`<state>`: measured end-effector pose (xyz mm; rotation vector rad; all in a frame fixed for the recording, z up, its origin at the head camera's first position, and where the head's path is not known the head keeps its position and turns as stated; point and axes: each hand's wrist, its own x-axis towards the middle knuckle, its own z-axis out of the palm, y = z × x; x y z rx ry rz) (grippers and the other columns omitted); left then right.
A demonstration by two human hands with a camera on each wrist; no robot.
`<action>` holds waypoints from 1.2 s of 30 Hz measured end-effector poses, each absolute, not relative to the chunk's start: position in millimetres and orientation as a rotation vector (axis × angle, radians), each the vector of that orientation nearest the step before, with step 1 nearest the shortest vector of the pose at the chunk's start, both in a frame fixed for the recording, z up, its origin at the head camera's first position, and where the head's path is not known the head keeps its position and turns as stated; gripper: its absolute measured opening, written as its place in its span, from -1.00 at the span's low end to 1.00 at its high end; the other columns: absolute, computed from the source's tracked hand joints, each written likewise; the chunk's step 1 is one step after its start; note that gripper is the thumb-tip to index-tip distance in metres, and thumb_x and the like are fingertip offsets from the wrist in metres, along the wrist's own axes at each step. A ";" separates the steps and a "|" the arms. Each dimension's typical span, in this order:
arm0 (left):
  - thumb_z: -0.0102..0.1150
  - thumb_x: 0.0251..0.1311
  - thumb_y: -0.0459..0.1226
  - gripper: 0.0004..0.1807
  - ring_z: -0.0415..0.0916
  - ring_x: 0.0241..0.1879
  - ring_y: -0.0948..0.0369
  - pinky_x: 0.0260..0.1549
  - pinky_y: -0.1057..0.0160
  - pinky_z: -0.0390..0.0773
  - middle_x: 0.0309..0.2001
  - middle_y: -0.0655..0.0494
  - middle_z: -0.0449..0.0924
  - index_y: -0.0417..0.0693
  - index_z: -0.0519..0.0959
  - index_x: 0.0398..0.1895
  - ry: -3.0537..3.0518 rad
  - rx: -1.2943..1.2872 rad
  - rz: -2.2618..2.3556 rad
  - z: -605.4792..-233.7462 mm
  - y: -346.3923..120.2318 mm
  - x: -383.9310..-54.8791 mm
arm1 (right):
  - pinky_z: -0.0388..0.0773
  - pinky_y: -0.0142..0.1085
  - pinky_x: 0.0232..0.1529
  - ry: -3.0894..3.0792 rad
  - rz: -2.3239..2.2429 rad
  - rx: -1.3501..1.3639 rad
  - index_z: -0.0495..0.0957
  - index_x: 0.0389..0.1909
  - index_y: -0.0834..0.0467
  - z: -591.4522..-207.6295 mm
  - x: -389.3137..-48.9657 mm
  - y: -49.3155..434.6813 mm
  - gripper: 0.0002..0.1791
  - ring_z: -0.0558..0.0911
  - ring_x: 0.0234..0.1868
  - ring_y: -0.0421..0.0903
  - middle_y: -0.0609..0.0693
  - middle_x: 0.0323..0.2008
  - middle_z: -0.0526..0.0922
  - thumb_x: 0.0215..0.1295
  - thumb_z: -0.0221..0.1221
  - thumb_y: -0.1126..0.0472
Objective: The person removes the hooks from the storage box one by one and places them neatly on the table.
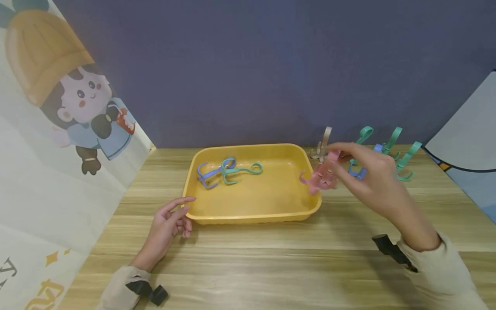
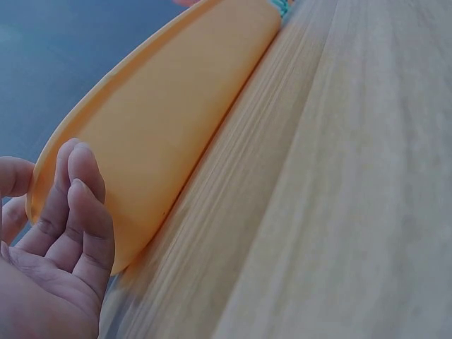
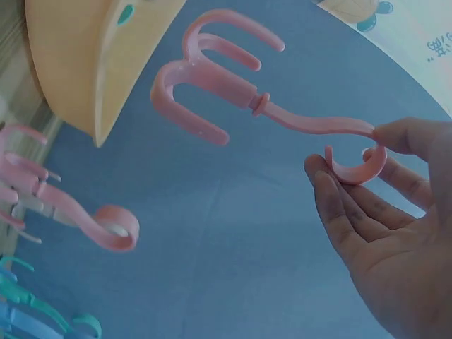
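My right hand (image 1: 372,176) pinches a pink multi-prong hanging hook (image 3: 219,88) by its curled top. Its prongs hang over the right end of a yellow tray (image 1: 252,217). Inside the tray, toward the left, lie a blue hook (image 1: 209,174) and a green hook (image 1: 244,170), partly overlapping. My left hand (image 1: 166,226) is at the tray's front left corner, thumb and index finger at the rim. In the left wrist view its other fingers (image 2: 88,219) are loosely bent beside the outer wall.
Right of the tray stand several more hooks: a whitish one (image 1: 324,140), green ones (image 1: 408,156) and a blue one (image 1: 360,173), partly behind my right hand. Another pink hook (image 3: 78,205) shows in the right wrist view. A dark wall panel (image 1: 248,73) rises behind the wooden table (image 1: 248,267).
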<state>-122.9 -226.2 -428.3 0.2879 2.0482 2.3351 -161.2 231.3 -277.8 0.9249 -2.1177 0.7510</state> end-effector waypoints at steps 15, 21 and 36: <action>-0.02 0.51 -0.29 -0.58 0.53 -0.66 0.28 -0.70 0.34 0.55 -0.62 0.07 0.59 -0.41 0.37 0.28 2.055 0.316 2.323 -428.3 -226.5 -124.6 | 0.62 -0.13 -0.25 -2.535 0.594 0.632 0.61 0.01 0.18 -280.0 -163.9 260.1 -0.74 0.70 -0.25 0.05 0.07 -0.23 0.73 0.33 0.27 0.23; -0.03 0.51 -0.30 -0.59 0.53 -0.66 0.28 -0.70 0.35 0.55 -0.62 0.06 0.60 -0.39 0.38 0.28 2.065 0.315 2.317 -428.7 -226.7 -125.1 | 0.62 0.07 -0.30 -2.739 0.602 0.641 0.59 -0.05 0.21 -293.6 -178.5 268.4 -0.80 0.69 -0.21 0.12 0.12 -0.22 0.72 0.40 0.20 0.21; -0.01 0.51 -0.27 -0.58 0.52 -0.67 0.24 -0.71 0.33 0.53 -0.63 0.05 0.59 -0.38 0.38 0.28 2.054 0.281 2.308 -429.6 -228.6 -128.2 | 0.59 -0.25 -0.41 -2.865 0.579 0.751 0.63 -0.18 0.16 -305.2 -191.9 273.2 -0.89 0.63 -0.37 -0.17 -0.09 -0.38 0.67 0.32 0.29 0.25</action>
